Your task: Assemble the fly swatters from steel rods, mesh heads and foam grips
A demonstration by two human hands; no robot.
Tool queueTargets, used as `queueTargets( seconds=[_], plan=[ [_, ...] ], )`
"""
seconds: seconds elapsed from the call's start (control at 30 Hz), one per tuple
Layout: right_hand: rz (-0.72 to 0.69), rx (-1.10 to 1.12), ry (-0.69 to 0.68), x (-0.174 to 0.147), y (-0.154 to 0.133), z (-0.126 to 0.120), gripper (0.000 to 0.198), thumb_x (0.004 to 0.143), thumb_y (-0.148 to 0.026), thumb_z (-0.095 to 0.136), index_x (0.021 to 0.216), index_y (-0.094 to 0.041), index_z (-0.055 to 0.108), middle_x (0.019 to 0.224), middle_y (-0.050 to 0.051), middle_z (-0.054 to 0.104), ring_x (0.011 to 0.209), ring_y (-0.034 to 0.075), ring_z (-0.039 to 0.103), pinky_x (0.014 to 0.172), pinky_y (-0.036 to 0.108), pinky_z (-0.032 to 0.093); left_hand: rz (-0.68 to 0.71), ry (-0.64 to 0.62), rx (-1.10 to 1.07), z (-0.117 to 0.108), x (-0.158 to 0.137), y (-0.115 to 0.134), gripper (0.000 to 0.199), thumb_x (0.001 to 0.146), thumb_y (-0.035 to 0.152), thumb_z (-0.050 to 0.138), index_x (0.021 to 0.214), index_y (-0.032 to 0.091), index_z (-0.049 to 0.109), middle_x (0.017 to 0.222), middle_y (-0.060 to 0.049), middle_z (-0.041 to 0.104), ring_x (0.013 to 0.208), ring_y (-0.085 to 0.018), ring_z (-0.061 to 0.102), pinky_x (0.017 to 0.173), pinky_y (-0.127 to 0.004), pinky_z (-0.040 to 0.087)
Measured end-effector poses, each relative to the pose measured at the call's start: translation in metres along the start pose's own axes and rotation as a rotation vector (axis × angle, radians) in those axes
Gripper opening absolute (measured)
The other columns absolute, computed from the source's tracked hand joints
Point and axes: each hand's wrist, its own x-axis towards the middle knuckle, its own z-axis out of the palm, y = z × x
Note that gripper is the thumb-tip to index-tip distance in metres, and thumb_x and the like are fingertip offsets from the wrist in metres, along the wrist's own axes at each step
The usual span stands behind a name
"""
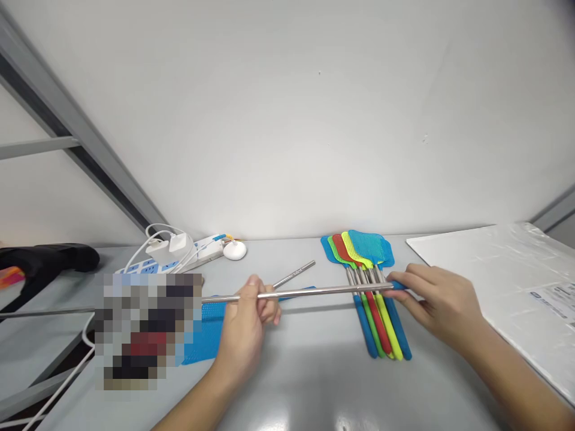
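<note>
A long, thin metal rod (314, 291) with a blue end runs level across the view, above the table. My left hand (245, 323) is closed around the rod left of centre, thumb on top. At the right, my right hand (438, 299) pinches the rod's blue end, most of which the fingers hide. Beneath and beside my left hand lies a blue mesh swatter head (204, 335), partly covered. A short metal tube (294, 274) slants behind that hand. Several fly swatters (372, 299) in blue, green, red and yellow lie fanned together left of my right hand.
A white power strip (202, 254) with plugs and cables sits at the back left, beside a round white device (235, 250). A blurred-out patch (146, 335) hides something at the left. White wrapped packaging (503, 269) covers the right side of the grey table (314, 377).
</note>
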Motion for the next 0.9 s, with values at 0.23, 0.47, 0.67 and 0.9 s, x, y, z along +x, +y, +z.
queueTargets(
  seconds=[0.23,0.47,0.67,0.9],
  plan=[
    [-0.097,0.167,-0.123,0.004,-0.05,0.01,0.029,0.099,-0.04,0.046,0.091,-0.019,0.063,0.071,0.002,0.063,0.056,0.012,0.052,0.052,0.027,0.03,-0.071,-0.324,0.351,0.011,-0.028,-0.011,0.051,0.097,0.05,0.032,0.054,0.022,0.036,0.053,0.002,0.035,0.053,-0.015,0.034,0.055,-0.029,0.032],
    [-0.013,0.166,-0.145,0.003,-0.021,0.006,0.023,0.098,-0.04,0.049,0.093,-0.021,0.062,0.068,-0.002,0.059,0.057,0.012,0.05,0.055,0.025,0.032,0.022,-0.068,0.087,-0.004,-0.005,-0.005,0.05,0.096,0.047,0.039,0.053,0.022,0.034,0.048,0.004,0.029,0.051,-0.014,0.034,0.054,-0.028,0.033],
    [0.119,0.131,-0.158,-0.004,0.013,-0.001,0.022,0.096,-0.043,0.052,0.092,-0.023,0.062,0.071,-0.002,0.06,0.051,0.01,0.045,0.053,0.025,0.03,0.052,0.168,-0.149,-0.014,0.02,0.017,0.048,0.094,0.039,0.049,0.054,0.021,0.031,0.05,0.008,0.018,0.047,-0.011,0.02,0.048,-0.024,0.034],
    [0.146,0.123,-0.137,-0.004,0.017,-0.007,0.021,0.094,-0.043,0.053,0.091,-0.024,0.062,0.072,-0.003,0.062,0.049,0.01,0.046,0.052,0.025,0.032,0.11,-0.103,0.067,-0.025,0.021,0.01,0.047,0.095,0.045,0.048,0.056,0.02,0.038,0.052,0.004,0.034,0.052,-0.012,0.037,0.054,-0.026,0.035]
  ],
)
